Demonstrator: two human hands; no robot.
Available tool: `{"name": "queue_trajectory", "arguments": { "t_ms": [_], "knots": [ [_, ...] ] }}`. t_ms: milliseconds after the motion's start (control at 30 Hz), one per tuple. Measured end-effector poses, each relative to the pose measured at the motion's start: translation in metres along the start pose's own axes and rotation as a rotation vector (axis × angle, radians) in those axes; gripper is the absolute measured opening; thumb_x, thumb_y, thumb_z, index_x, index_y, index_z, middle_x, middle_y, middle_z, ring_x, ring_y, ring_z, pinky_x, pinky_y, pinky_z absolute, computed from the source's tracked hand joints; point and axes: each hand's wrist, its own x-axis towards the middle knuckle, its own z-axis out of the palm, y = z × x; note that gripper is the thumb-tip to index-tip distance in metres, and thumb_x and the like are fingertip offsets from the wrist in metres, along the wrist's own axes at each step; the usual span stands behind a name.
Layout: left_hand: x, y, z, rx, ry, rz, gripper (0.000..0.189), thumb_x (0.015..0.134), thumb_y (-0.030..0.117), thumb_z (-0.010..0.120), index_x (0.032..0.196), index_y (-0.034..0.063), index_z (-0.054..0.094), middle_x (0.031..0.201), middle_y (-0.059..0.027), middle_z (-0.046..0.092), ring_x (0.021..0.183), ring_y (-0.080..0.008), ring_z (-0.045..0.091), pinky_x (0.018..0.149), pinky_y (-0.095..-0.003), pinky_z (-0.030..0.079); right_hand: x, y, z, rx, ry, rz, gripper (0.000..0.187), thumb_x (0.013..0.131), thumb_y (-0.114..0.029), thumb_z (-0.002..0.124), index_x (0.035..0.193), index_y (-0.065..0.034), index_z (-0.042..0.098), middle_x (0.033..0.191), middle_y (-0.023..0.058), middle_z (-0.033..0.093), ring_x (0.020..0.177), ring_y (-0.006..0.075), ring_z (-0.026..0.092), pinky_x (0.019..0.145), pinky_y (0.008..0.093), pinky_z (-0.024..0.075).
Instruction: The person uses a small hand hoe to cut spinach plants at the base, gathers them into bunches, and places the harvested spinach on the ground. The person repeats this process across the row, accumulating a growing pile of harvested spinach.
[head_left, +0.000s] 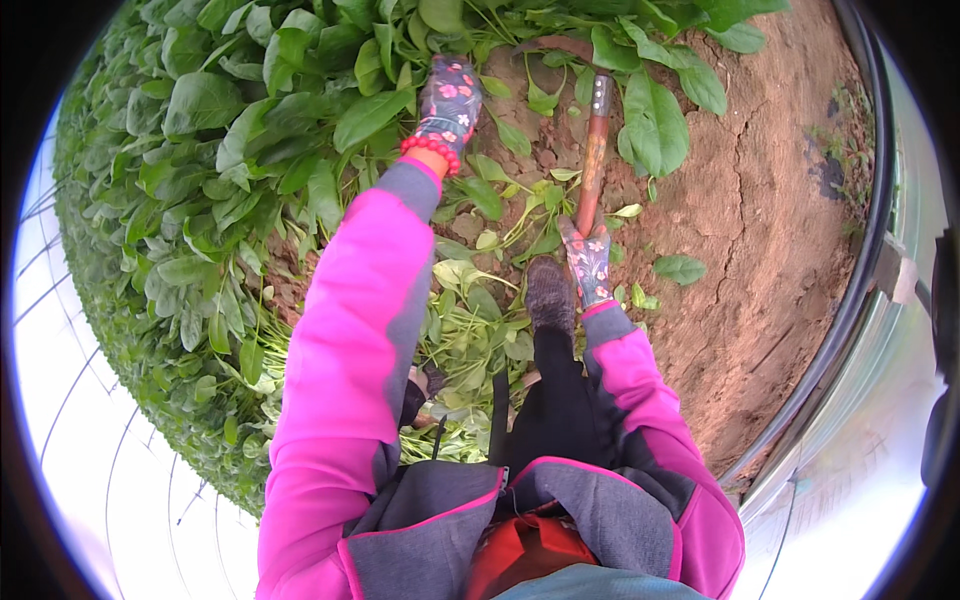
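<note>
My right hand (587, 259), in a floral-patterned glove, grips the red-brown wooden handle of a sickle (592, 165). The tool's curved, rusty blade (559, 45) lies low over the soil at the foot of the leafy plants, partly covered by leaves. My left hand (451, 94), gloved in the same pattern with a red bead bracelet (433, 154) at the wrist, reaches in at the base of the leafy green plants (367, 52), which look like spinach. Its fingertips are hidden among the leaves, so its hold is unclear.
Dense standing plants (202, 150) fill the left side. Cut stems and loose leaves (480, 330) litter the ground around my shoe (550, 292). Bare cracked soil (750, 210) stretches along the right, bordered by a black hose or pipe (883, 172) and plastic sheeting (847, 405).
</note>
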Motion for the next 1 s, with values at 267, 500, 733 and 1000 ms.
{"name": "queue_trajectory", "arguments": {
  "t_ms": [267,500,733,1000],
  "knots": [
    [-0.012,-0.020,-0.008,-0.123,-0.002,-0.023,0.035,0.090,0.024,0.046,0.116,0.0055,0.061,0.117,-0.0121,0.061,0.112,-0.0247,0.056,0.103,-0.0430,0.034,-0.011,0.033,-0.016,0.000,-0.142,0.100,0.011,0.093,-0.017,0.051,0.087,-0.0087,0.048,0.072,0.0001,0.045,0.053,0.0102,0.040,0.046,0.0228,0.0335],
    [-0.003,-0.023,0.004,-0.238,-0.083,-0.090,0.029,0.089,0.024,0.049,0.109,0.0104,0.064,0.099,-0.0111,0.067,0.095,-0.0262,0.063,0.088,-0.0389,0.044,0.036,0.051,0.018,-0.116,-0.070,-0.092,0.017,0.087,-0.013,0.059,0.081,-0.0081,0.044,0.060,0.0016,0.049,0.044,0.0115,0.048,0.038,0.0256,0.0348],
    [0.006,-0.014,0.020,-0.182,-0.257,-0.086,0.037,0.090,0.033,0.048,0.115,0.0084,0.060,0.103,-0.0107,0.066,0.097,-0.0256,0.061,0.084,-0.0362,0.045,0.058,0.072,0.021,-0.467,-0.026,0.009,0.018,0.081,-0.013,0.064,0.084,-0.0016,0.050,0.063,0.0140,0.059,0.052,0.0268,0.060,0.046,0.0377,0.0465],
    [-0.006,-0.012,0.025,-0.441,-0.268,-0.189,0.044,0.095,0.034,0.035,0.128,0.0111,0.053,0.135,-0.0079,0.052,0.124,-0.0253,0.047,0.101,-0.0396,0.038,0.079,0.125,-0.008,-0.002,-0.132,0.283,0.024,0.074,-0.014,0.069,0.080,-0.0018,0.049,0.064,0.0112,0.054,0.048,0.0206,0.052,0.043,0.0355,0.0433]
  ]
}}
